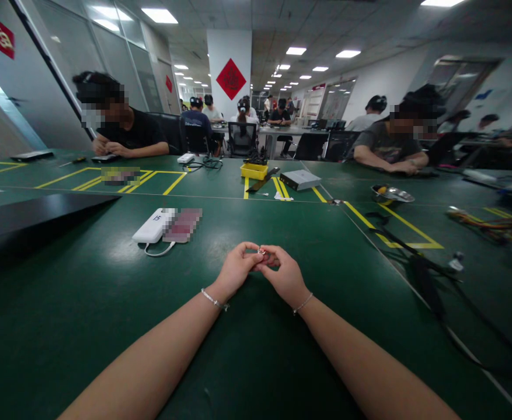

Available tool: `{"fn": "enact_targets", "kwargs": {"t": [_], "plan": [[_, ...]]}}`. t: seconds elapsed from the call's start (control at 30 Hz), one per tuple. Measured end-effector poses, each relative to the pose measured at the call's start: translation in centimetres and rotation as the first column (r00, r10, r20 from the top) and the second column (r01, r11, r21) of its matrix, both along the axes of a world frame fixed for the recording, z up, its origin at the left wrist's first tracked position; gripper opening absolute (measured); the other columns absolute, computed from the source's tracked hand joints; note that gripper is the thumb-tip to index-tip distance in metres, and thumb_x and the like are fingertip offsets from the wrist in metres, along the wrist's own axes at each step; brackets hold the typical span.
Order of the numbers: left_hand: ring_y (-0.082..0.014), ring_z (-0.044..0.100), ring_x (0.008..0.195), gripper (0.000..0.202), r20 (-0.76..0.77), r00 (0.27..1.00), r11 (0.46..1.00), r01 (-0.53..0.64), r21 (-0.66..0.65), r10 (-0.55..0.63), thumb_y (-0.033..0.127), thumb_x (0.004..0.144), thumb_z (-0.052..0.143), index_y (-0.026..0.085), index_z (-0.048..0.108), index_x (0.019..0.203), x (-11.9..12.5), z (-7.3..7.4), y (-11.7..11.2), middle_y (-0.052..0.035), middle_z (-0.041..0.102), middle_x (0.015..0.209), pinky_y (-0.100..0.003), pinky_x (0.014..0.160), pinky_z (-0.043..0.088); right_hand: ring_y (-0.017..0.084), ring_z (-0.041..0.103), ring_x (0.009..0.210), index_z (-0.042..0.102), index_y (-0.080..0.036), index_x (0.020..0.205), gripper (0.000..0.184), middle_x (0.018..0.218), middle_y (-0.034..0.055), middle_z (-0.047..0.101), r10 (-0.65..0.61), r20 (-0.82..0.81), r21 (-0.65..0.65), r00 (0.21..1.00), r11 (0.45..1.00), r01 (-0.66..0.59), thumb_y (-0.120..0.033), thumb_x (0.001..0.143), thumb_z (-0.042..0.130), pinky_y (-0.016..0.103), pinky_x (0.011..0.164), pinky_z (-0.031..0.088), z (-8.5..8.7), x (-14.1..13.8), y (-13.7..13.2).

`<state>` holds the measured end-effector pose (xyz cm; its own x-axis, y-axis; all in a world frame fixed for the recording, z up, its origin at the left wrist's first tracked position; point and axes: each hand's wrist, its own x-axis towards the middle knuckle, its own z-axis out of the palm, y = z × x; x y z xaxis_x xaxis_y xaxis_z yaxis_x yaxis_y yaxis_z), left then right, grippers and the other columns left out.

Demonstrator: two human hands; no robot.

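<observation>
My left hand (237, 267) and my right hand (284, 273) meet at the middle of the green table (107, 303), fingers curled and pinched together. Between the fingertips sits a tiny silvery object (261, 252), too small to name. Both forearms rest on the table, and each wrist wears a thin bracelet. A white power bank (154, 226) with a short cable lies to the upper left of my hands, next to a pinkish blurred item (183, 226).
A yellow tray (254, 170), a grey box (300, 179) and a dark strip sit at the table's far middle. A metal dish (391, 193) and black cables (417, 262) lie right. A dark panel (28, 213) lies left. Other people sit working across the table and behind it.
</observation>
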<state>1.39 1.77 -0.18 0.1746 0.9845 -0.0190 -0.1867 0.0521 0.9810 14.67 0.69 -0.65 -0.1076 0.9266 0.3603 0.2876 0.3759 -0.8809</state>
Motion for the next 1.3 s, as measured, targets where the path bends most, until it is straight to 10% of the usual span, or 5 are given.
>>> {"fn": "enact_targets", "kwargs": {"t": [0.93, 1.1, 1.3], "plan": [[-0.0144, 0.06, 0.081, 0.031, 0.027, 0.966, 0.964, 0.254, 0.078, -0.257, 0.024, 0.075, 0.054, 0.016, 0.045, 0.104, 0.0, -0.3, -0.2, -0.0085, 0.063, 0.097, -0.027, 0.072, 0.045, 0.015, 0.057, 0.068, 0.057, -0.02, 0.093, 0.027, 0.083, 0.0043, 0.062, -0.226, 0.161, 0.161, 0.961, 0.966, 0.201, -0.027, 0.067, 0.054, 0.029, 0.067, 0.045, 1.5, 2.6, 1.0], [-0.0153, 0.058, 0.087, 0.02, -0.362, 0.929, 0.955, 0.17, 0.242, -0.074, 0.019, 0.076, 0.048, 0.017, 0.051, 0.096, -0.4, -0.8, 0.1, -0.0061, 0.063, 0.095, -0.031, 0.08, 0.043, 0.022, 0.054, 0.085, 0.06, -0.017, 0.089, 0.03, 0.091, 0.0076, 0.062, -0.57, 0.481, 0.266, 0.665, 0.818, 0.509, -0.035, 0.067, 0.05, 0.037, 0.077, 0.04, 2.1, 9.9, 3.6], [-0.0173, 0.055, 0.095, 0.021, -0.675, 0.724, 0.929, 0.135, 0.345, 0.145, 0.018, 0.074, 0.047, 0.023, 0.057, 0.092, -1.0, -0.7, 0.4, -0.0013, 0.062, 0.098, -0.031, 0.084, 0.041, 0.027, 0.051, 0.089, 0.064, -0.017, 0.086, 0.035, 0.095, 0.0128, 0.06, -0.61, 0.73, 0.178, 0.307, 0.604, 0.777, -0.042, 0.067, 0.047, 0.039, 0.076, 0.04, 0.8, 16.8, 4.0]]}}
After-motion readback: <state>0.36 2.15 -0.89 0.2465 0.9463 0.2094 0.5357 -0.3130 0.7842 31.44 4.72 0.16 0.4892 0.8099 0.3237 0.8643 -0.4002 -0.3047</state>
